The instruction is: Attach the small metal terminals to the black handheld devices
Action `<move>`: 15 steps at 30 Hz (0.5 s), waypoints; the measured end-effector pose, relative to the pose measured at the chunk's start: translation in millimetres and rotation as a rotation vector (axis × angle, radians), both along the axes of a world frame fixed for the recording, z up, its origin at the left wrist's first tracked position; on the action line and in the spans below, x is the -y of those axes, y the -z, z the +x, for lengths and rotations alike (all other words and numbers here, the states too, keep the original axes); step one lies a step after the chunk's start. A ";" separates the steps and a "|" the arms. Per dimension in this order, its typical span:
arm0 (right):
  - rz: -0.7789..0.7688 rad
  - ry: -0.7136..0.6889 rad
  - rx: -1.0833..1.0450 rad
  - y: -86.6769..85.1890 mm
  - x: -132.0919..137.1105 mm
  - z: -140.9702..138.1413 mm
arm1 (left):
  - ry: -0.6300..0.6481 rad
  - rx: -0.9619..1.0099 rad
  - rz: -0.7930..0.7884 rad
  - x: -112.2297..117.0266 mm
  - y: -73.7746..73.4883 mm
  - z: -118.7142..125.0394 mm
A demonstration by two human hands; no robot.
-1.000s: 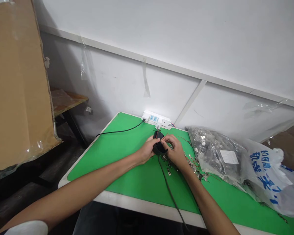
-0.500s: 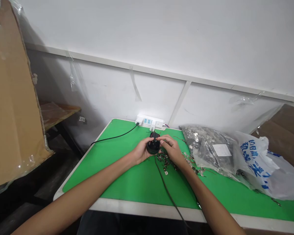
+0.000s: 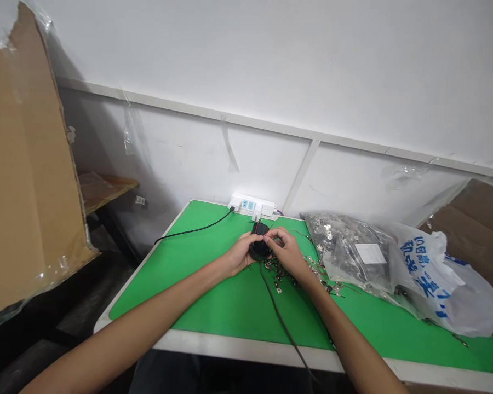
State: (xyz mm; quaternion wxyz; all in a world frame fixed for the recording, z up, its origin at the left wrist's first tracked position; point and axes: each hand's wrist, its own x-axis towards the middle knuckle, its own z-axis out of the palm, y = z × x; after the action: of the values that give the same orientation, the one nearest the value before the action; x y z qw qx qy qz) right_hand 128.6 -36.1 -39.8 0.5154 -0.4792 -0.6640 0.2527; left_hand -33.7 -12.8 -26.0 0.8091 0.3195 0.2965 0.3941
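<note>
My left hand (image 3: 239,255) grips the side of a round black cylindrical object (image 3: 259,249), and my right hand (image 3: 285,251) pinches its upper edge with the fingertips. A thin reddish wire shows by those fingers, though its end is hidden. A thick black cable (image 3: 283,323) runs from under the object towards the table's front edge. Just below my right hand lies a tangle of small metal terminals on wires (image 3: 277,271). All of this rests above a green mat (image 3: 213,306).
A white power strip (image 3: 252,206) stands at the back of the table, with a black cord (image 3: 193,230) plugged in. To the right lie a clear bag of metal parts (image 3: 353,251) and a white-and-blue plastic bag (image 3: 435,284). A large cardboard sheet (image 3: 24,164) leans at left.
The view has shifted slightly. Both hands stay on the black object, with my right fingers shifted a little on its top edge.
</note>
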 end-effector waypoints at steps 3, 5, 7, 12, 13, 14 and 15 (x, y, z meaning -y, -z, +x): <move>-0.024 0.005 0.050 -1.5 1.8 -1.0 | 0.000 0.008 0.015 1.1 0.2 0.2; -0.028 0.007 0.068 -1.4 2.3 -1.6 | 0.006 0.013 0.025 1.6 0.9 -0.2; -0.025 0.006 0.077 -0.4 2.1 -2.1 | 0.015 0.016 0.026 1.6 2.0 -1.0; -0.035 -0.016 0.084 2.3 0.0 -4.8 | 0.019 0.039 -0.002 1.7 3.0 -2.5; -0.031 -0.018 0.083 2.3 -0.5 -5.7 | 0.011 0.045 -0.005 1.9 2.7 -2.7; -0.023 -0.018 0.085 2.1 -1.1 -6.6 | 0.002 0.051 -0.008 2.0 2.3 -2.7; -0.011 -0.019 0.088 1.6 -1.8 -7.4 | -0.006 0.055 -0.011 2.0 1.9 -2.7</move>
State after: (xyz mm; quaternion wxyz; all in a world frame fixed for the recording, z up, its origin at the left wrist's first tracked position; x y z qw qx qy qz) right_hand 121.2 -34.3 -41.4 0.4807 -0.4866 -0.6889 0.2399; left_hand -36.4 -14.8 -27.9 0.8176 0.3029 0.2773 0.4036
